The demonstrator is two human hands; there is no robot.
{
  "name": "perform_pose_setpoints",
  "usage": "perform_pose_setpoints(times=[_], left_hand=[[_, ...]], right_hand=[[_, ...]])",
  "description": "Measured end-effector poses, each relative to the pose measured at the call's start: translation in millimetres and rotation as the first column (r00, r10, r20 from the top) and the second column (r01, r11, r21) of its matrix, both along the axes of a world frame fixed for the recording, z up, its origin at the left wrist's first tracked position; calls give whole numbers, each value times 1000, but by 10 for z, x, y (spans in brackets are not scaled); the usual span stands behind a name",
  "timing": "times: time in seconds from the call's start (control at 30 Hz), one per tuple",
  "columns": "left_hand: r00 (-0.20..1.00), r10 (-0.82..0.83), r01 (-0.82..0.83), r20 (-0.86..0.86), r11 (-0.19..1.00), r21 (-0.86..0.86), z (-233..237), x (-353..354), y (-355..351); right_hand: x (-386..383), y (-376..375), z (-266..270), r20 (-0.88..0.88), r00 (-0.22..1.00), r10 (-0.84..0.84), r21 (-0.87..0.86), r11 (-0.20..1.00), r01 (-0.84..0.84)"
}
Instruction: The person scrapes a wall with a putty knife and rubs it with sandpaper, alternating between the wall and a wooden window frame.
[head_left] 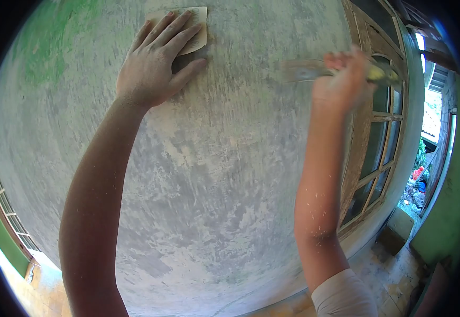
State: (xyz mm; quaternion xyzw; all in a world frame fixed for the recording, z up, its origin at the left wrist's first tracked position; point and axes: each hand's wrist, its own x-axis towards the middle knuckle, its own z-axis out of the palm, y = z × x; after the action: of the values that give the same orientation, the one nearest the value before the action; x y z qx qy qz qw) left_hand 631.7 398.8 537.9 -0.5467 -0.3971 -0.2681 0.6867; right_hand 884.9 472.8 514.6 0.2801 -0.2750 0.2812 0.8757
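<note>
My left hand [153,63] lies flat on the wall [203,174], fingers spread, pressing a pale sheet of sandpaper [200,31] against it. Most of the sheet is hidden under the fingers. Whitish dust coats the back of this hand. To the right, my right hand [343,76] is closed around the yellow-green handle of a paintbrush [304,70]. Motion blurs both the brush and the hand. Its flat tan end points left, close to the wall; whether it touches cannot be made out. The wall has patchy grey-white plaster with green paint showing at upper left.
A worn wooden window frame [364,158] with glass panes borders the wall on the right. Past it, a box [396,230] sits on the tiled floor [383,280] near a green wall [446,211]. Another paned window [8,206] is at far left.
</note>
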Motion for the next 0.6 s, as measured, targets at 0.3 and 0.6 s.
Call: perform_pose_setpoints(times=[0.3,0.6], left_hand=[[1000,-2,2,6,1000,2,-2,-2,8],[1000,-11,11,-5,1000,-7,4,15,-20]], right_hand=[[-16,25,-4,-19,997,71,-51,996,-72],[-14,-194,-559,258,966,4,-81,997,17]])
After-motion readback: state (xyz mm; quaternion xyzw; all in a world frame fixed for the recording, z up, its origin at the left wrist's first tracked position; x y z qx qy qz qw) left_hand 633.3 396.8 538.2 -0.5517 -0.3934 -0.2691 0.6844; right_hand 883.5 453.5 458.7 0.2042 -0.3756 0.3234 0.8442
